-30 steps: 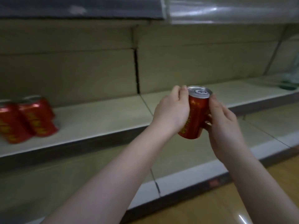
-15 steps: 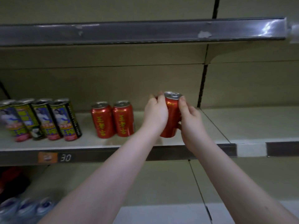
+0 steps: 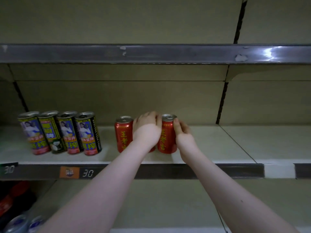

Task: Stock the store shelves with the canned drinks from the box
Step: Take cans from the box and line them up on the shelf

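A red can with yellow characters stands upright on the middle shelf. My right hand grips its right side, thumb on the front. My left hand holds its left side, fingers curled near the rim. Another red can stands to the left. Between them a third red can is mostly hidden behind my left hand; only its base shows. No box is in view.
Several tall black-and-yellow cans stand in a row at the shelf's left. A dark price strip runs along the front edge. The upper shelf's edge hangs overhead. Bottle tops show on the lower left.
Both hands carried the red can forward and down from the air; it now stands on the shelf to the right of the two red cans. The view came closer.
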A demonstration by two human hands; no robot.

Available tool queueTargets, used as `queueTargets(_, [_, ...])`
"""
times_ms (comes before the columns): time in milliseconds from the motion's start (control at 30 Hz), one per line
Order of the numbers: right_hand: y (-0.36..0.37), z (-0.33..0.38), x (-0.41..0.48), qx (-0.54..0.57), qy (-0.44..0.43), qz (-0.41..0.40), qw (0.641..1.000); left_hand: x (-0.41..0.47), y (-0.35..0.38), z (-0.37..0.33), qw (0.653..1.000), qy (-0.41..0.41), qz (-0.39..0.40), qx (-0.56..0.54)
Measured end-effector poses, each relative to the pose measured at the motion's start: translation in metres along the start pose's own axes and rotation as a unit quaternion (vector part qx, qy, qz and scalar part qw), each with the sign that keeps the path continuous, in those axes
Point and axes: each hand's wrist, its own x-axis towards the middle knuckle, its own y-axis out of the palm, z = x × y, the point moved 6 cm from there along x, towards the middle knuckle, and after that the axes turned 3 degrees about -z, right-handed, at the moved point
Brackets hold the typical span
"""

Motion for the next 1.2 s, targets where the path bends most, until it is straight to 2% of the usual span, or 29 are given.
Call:
queueTargets(300, [0.004,-0.011,0.008,-0.019,0.001,-0.001,1.0,-0.003,0.012,0.004,0.998,0.055,0.011,0.022])
queueTargets(767, [-0.003,-0.016,0.012,-0.033,0.002,0.028,0.999,-0.008,0.018,0.001,0.997,0.053,-0.052,0.011])
queueTargets(933, [-0.031,-0.021,0.012,-0.044,0.022,0.003,0.999,-0.009,0.016,-0.001,0.998,0.058,-0.028,0.015])
queueTargets(1067, [-0.061,-0.013,0.01,-0.019,0.03,-0.024,0.999,-0.003,0.016,-0.011,0.995,0.032,0.009,0.095])
queueTargets(1133, [-0.073,-0.008,0.009,0.003,0.022,-0.024,0.999,-0.003,0.009,-0.024,0.995,0.031,-0.037,0.086])
queueTargets(1200, [-0.086,-0.001,0.006,0.023,0.004,-0.022,1.0,-0.011,0.005,-0.051,0.993,0.065,-0.082,0.045])
